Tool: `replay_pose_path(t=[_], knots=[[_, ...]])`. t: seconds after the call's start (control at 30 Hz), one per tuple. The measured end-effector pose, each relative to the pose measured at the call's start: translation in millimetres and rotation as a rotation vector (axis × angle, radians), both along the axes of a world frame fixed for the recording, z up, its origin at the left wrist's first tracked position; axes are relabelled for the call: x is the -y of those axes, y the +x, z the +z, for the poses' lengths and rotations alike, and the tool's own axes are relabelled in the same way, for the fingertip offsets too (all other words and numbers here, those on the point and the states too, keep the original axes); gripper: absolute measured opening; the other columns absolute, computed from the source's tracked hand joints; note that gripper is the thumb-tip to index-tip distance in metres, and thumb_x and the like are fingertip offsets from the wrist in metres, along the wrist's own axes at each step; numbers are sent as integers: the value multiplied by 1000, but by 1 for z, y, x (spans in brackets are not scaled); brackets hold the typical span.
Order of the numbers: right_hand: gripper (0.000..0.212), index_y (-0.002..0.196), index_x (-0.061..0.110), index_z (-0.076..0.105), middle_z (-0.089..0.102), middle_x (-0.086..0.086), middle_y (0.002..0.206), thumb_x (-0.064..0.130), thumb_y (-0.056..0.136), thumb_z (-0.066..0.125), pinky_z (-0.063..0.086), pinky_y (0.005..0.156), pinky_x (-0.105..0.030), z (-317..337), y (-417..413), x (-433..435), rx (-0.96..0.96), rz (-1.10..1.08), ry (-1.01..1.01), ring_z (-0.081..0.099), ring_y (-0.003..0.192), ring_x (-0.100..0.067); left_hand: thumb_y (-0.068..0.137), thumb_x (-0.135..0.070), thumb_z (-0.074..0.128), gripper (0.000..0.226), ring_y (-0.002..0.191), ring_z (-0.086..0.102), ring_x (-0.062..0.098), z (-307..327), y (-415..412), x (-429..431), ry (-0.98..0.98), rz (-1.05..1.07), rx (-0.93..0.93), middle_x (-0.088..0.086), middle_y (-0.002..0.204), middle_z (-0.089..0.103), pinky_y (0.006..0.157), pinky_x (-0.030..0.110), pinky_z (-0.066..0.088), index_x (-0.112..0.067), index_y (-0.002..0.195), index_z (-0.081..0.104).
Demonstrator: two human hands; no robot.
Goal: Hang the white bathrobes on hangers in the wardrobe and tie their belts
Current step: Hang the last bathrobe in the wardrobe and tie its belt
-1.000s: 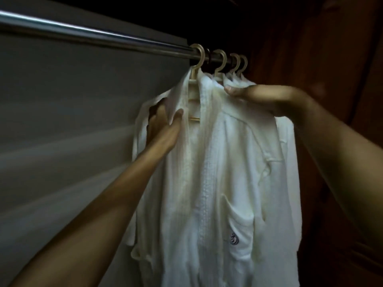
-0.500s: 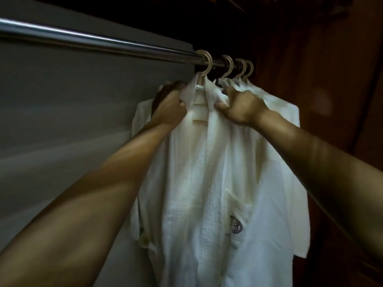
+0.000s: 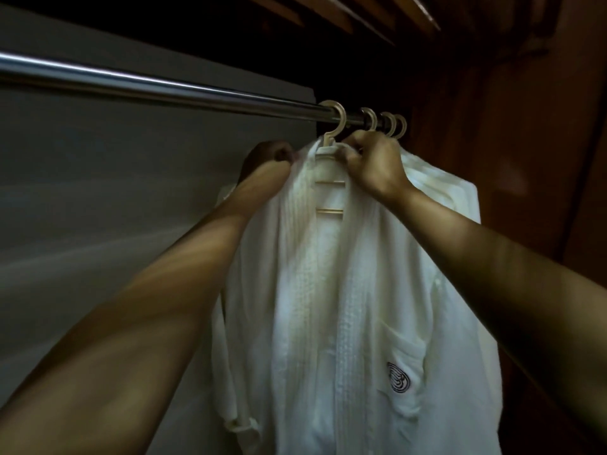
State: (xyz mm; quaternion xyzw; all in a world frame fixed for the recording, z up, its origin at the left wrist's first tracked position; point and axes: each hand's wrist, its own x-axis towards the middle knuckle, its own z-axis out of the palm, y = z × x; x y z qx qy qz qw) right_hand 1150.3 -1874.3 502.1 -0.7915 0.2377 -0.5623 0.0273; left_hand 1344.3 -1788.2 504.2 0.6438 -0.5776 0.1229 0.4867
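White bathrobe (image 3: 328, 307) hangs on its hanger (image 3: 330, 139) on the rail (image 3: 164, 90). Your left hand (image 3: 272, 159) and right hand (image 3: 371, 162) each pinch its collar (image 3: 305, 182). Front hangs open; tying looks not yet done.

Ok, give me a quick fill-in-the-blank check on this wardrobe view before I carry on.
The metal rail carries ___ hanger hooks. The left hand and the right hand both grip the front bathrobe; the ___ one is nearer the other three hooks. The dark spiral logo sits on this bathrobe's ___.
Missing words: four, right, pocket.
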Motion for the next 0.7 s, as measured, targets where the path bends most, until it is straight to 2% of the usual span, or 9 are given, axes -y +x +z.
replay_pose_path(t=[0.17, 0.23, 0.3, 0.37, 0.4, 0.47, 0.57, 0.63, 0.7], knots=[[23, 95, 21, 77, 75, 8, 85, 39, 97, 63, 57, 79, -35, 6, 7, -6, 58, -4, 39, 69, 81, -5, 102, -34, 58, 20, 91, 60, 18, 2, 18, 0, 53, -25, -139, 5, 98, 67, 71, 24, 39, -21, 94, 70], [34, 95, 20, 74, 73, 6, 83, 48, 99, 56, 55, 75, -35, -2, 3, -8, 4, -25, 2, 67, 76, -6, 103, -32, 54, 24, 97, 63, 27, -2, 18, -10, 123, -61, -48, 15, 99, 66, 75, 26, 39, -18, 89, 68], [53, 99, 16, 69, 71, -1, 90, 62, 102, 42, 51, 73, -37, -16, -11, -6, -108, -81, -67, 66, 82, -17, 103, -41, 49, 32, 106, 62, 27, -9, 22, -26, 168, -97, -30, 17, 108, 66, 87, 28, 39, -18, 94, 70], [62, 120, 13, 62, 69, -11, 109, 65, 102, 34, 46, 77, -39, -32, -32, 0, -251, -176, -115, 64, 98, -32, 100, -60, 47, 50, 112, 61, 21, -27, 42, -45, 216, -71, -133, 7, 116, 67, 92, 28, 38, -19, 112, 72], [60, 123, 12, 60, 68, -12, 109, 62, 103, 35, 44, 74, -38, -40, -43, 2, -275, -217, -113, 63, 98, -34, 94, -71, 49, 54, 109, 61, 18, -43, 57, -55, 214, -49, -194, -2, 114, 67, 93, 28, 39, -26, 112, 71], [53, 113, 13, 61, 64, -8, 98, 60, 103, 38, 35, 68, -34, -54, -63, 3, -275, -274, -113, 61, 86, -29, 78, -82, 59, 61, 104, 67, 24, -84, 93, -75, 184, -23, -259, -9, 104, 69, 92, 34, 50, -30, 107, 69], [48, 112, 14, 63, 67, -6, 99, 56, 102, 43, 38, 70, -33, -71, -90, -1, -222, -311, -74, 61, 85, -25, 70, -64, 77, 68, 108, 69, 31, -158, 120, -96, 307, 71, -442, 0, 114, 72, 94, 45, 57, -23, 124, 68], [45, 121, 18, 62, 68, -2, 113, 56, 101, 48, 45, 81, -32, -89, -105, -6, -67, -241, 91, 62, 99, -18, 81, -50, 78, 67, 119, 64, 31, -209, 116, -106, 328, 166, -591, 4, 124, 67, 101, 42, 52, -14, 134, 63], [34, 115, 26, 61, 65, 7, 112, 55, 100, 52, 43, 84, -28, -116, -116, -11, 112, -188, 281, 60, 99, -7, 92, -36, 71, 56, 126, 60, 36, -257, 112, -111, 314, 239, -651, 16, 133, 65, 106, 41, 47, -7, 139, 59]])
